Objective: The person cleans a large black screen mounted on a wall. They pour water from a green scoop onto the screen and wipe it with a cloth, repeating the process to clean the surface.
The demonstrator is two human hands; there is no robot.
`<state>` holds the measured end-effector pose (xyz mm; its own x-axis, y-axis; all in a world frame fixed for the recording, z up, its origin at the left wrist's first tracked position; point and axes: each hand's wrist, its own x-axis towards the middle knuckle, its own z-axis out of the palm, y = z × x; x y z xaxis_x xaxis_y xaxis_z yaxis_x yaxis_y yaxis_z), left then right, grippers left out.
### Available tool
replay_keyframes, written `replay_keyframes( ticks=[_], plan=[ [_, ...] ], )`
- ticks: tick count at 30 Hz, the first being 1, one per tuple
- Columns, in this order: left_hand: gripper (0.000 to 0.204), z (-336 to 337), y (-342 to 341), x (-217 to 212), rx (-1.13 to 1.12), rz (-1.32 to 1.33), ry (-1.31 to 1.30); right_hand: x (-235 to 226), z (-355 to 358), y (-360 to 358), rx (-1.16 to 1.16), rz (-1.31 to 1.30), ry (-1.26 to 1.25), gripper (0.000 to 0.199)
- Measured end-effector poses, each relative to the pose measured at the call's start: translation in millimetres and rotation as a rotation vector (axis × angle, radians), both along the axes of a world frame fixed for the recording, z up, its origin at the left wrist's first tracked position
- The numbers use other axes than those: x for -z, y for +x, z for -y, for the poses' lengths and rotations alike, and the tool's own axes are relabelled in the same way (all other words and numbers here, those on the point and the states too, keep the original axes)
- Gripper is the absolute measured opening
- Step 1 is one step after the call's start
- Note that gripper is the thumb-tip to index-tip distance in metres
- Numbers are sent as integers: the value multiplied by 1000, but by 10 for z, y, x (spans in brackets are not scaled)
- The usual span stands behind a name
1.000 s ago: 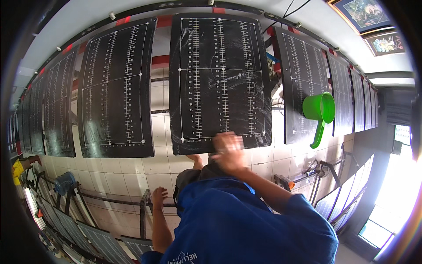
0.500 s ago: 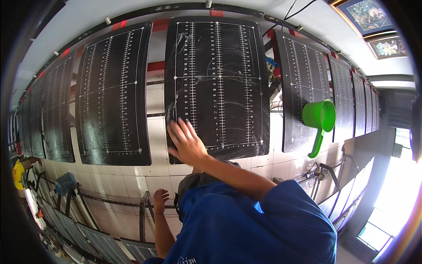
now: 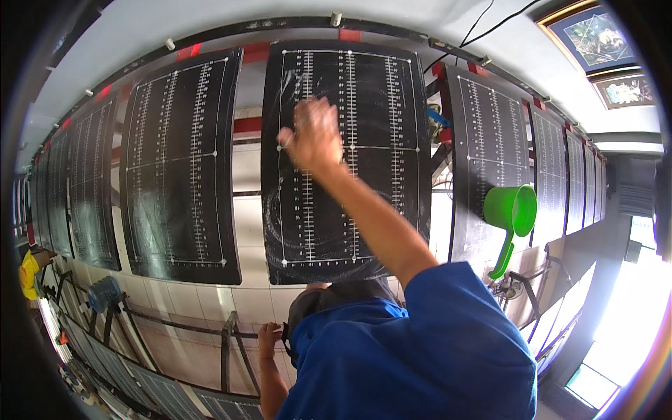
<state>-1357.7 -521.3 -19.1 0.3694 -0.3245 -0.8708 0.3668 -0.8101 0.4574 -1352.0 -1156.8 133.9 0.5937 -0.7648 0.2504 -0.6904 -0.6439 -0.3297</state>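
A black board (image 3: 371,210) with white ruled scales and a white border lies in front of me. Pale smears and curved streaks mark its surface. My right hand (image 3: 315,136) is on the board's upper left part, palm down, fingers stretched and thumb out to the side; motion blurs it slightly. Nothing shows in its grasp. My left hand (image 3: 268,339) hangs low beside my waist, away from the board, with its fingers loosely apart and nothing in them. A green plastic dipper (image 3: 509,210) rests on the neighbouring board (image 3: 490,133) to the right, its handle toward me.
More ruled boards, such as one on the left (image 3: 182,175), line the dark metal rack (image 3: 273,24) on both sides. Behind me are another frame (image 3: 227,350) and a blue water bottle (image 3: 103,292). Another person's yellow sleeve (image 3: 29,274) shows at far left.
My right hand has moved from the board's lower left edge up to its upper left part. My left hand has dropped slightly and come closer to my waist.
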Motion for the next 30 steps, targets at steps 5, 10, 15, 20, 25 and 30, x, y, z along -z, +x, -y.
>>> replay_keyframes(
  ticks=[5, 10, 15, 20, 25, 30],
  plan=[
    [33, 175, 25, -128, -492, -123, 52, -377, -953, -1027, -330, -339, 287, 70],
    [30, -363, -493, -103, -433, -168, 256, 204, 804, -1714, 312, -187, -250, 70],
    [33, -152, -319, 21, 170, 113, 18, 147, 1778, -121, 311, -107, -90, 83],
    [35, 622, -26, -125, -236, -97, 91, -15, 12, 3, -317, 30, 55, 73],
    [33, 289, -120, 4, -417, -180, 134, -141, -150, -1335, -153, -426, 125, 73],
    [29, 22, -499, -68, -349, -280, 284, 259, 2067, -1627, 491, -150, -189, 68]
  ],
)
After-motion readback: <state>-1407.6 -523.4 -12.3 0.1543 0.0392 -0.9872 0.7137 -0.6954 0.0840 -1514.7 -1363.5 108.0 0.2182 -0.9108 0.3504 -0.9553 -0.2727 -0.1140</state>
